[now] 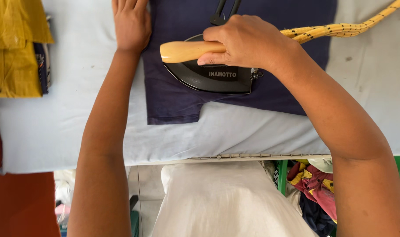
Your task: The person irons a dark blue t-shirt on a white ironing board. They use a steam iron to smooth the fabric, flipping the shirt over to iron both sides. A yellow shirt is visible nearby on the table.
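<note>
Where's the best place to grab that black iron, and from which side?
By the wooden handle, coming down from above. It runs lengthwise over the black iron, raised off the body, so fingers can wrap round it, as the right hand does now.

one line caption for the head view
Right hand presses iron on navy garment; left hand flat beside it.

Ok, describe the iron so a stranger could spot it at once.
On the pale blue ironing table lies a dark navy garment. The iron sits on it, gripped by the right hand: black body, light wooden handle, yellow braided cord.
</note>
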